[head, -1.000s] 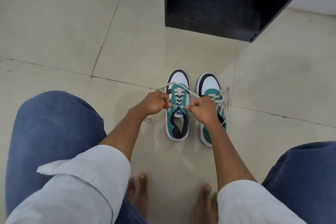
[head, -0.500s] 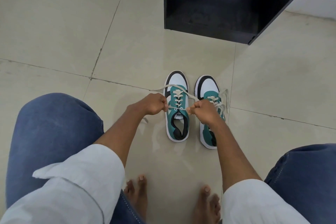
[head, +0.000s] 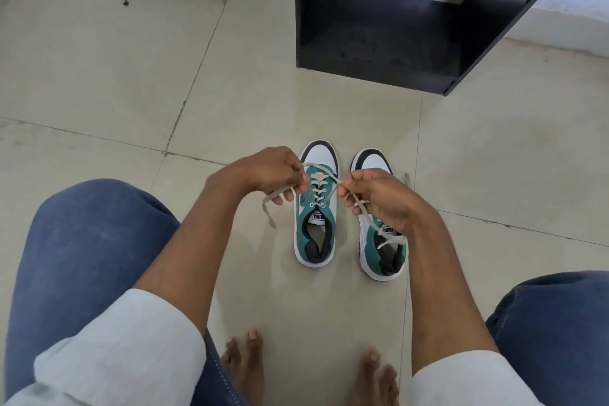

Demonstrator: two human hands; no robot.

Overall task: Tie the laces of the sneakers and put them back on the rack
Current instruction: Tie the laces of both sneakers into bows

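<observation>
Two teal, white and black sneakers stand side by side on the tiled floor, toes pointing away from me. The left sneaker [head: 315,224] has beige laces [head: 318,184] threaded up its front. My left hand [head: 267,175] pinches one lace end, which trails down to its left. My right hand [head: 375,198] pinches the other end, held above the right sneaker [head: 384,250] and hiding most of its front. Both lace ends are lifted above the left sneaker. The black rack [head: 395,26] stands beyond the shoes, its lower shelf bare.
My knees in blue jeans [head: 82,257] frame the shoes on both sides, and my bare feet [head: 244,366] rest on the floor just behind them. Beige floor tiles stretch to the left. A white wall base runs behind the rack.
Both hands have lifted from the shoe's top eyelets and drawn the lace ends up and apart. The right hand now covers more of the right sneaker.
</observation>
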